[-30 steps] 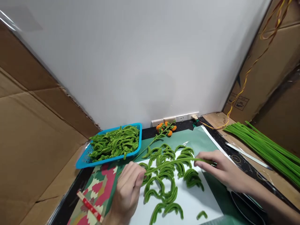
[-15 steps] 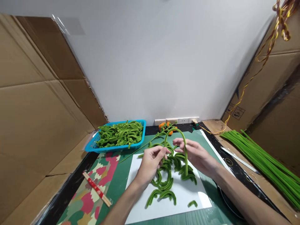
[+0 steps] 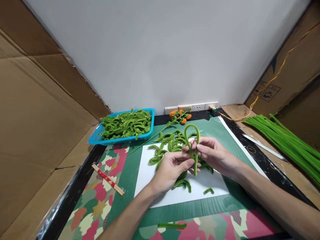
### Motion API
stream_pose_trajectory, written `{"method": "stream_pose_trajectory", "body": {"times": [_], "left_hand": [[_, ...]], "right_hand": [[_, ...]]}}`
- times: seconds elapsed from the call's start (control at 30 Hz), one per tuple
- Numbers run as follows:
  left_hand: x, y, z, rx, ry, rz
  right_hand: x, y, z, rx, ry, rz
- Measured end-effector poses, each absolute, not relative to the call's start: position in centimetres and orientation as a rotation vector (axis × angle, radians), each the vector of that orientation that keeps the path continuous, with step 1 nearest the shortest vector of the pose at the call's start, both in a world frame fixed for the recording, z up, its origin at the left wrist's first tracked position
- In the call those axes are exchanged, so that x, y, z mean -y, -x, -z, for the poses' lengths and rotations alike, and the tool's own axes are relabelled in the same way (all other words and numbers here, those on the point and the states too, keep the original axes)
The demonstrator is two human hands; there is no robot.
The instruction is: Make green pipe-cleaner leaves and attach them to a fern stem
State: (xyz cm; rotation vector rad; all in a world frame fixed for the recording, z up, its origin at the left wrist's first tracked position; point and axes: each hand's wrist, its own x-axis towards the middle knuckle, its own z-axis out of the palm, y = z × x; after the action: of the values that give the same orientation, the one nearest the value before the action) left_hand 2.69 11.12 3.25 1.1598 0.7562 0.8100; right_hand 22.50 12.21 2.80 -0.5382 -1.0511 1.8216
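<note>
1. Left hand (image 3: 172,168) pinches a green fuzzy strand (image 3: 192,126) where its limbs cross; right hand (image 3: 216,155) grips the right limb between thumb and fingers. The strand stands up as a loop over the white sheet (image 3: 143,186), one end hanging below the fingers; the other I cannot make out.

2. Risk, as I judge it: the crossing could slip and the loop spring wide, if the left thumb eases too soon.

3. Pulling the limbs unevenly could skew the loop; bending it too sharply could leave a kink.

4. Curled green pieces (image 3: 183,184) lie under and beyond both hands, toward the sheet's far edge. A low knuckle or the hanging end might drag them.

5. A short bent piece (image 3: 208,191) sits by the sheet's near right corner, where the right forearm could sweep it off.

6. Room: the sheet's near edge has bare white; the green mat (image 3: 185,207) runs before it. A loose strip (image 3: 172,226) lies nearer me.

7. Tighter at the far left, where the blue basket (image 3: 153,125) stands. Stem bundle (image 3: 282,143) lies along the counter's right side, well apart.
</note>
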Motion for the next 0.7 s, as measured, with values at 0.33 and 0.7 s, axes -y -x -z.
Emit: {"method": "stream_pose_trajectory", "body": {"times": [0.33,0.7], "left_hand": [[-10.8,-2.1,-3.9,-0.765,-1.117,-0.632],[-10.1,-2.1,-4.4,-0.757,-1.086,-0.551]], "right_hand": [[-12.3,-22.7,-2.3,1.055,0.613,-1.795],[-12.2,-22.5,-1.9,1.106,0.661,-1.735]]}}
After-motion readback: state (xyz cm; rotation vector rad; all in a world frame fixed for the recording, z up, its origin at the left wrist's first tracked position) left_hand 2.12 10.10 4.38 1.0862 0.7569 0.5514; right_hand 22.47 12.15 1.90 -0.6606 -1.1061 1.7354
